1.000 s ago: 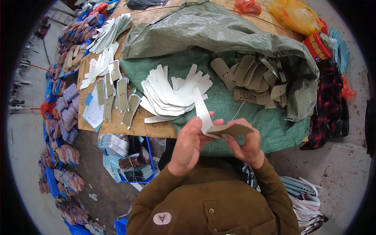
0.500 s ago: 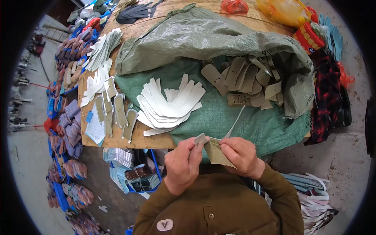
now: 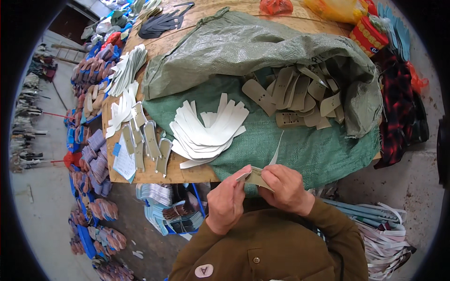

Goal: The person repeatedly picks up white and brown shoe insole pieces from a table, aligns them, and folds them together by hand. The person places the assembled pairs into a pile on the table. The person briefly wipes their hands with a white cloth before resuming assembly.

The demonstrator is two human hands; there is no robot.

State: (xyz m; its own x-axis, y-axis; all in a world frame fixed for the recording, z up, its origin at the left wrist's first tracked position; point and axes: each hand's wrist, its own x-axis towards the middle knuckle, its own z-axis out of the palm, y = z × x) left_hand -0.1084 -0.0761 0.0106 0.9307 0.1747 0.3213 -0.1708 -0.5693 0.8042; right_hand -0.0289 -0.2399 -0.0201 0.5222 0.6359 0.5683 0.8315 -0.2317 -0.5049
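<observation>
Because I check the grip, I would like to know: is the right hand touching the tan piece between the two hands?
Touching. The head view shows the right hand pinching the tan piece at its right side, without visible gap.

Matt tan piece (image 3: 257,180), smooth white strips (image 3: 202,142), glossy woven-plastic sack (image 3: 253,49)

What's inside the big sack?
Tan pieces lie heaped in the open mouth of the sack. Its folds cover whatever is farther back, so I can't see there.
</observation>
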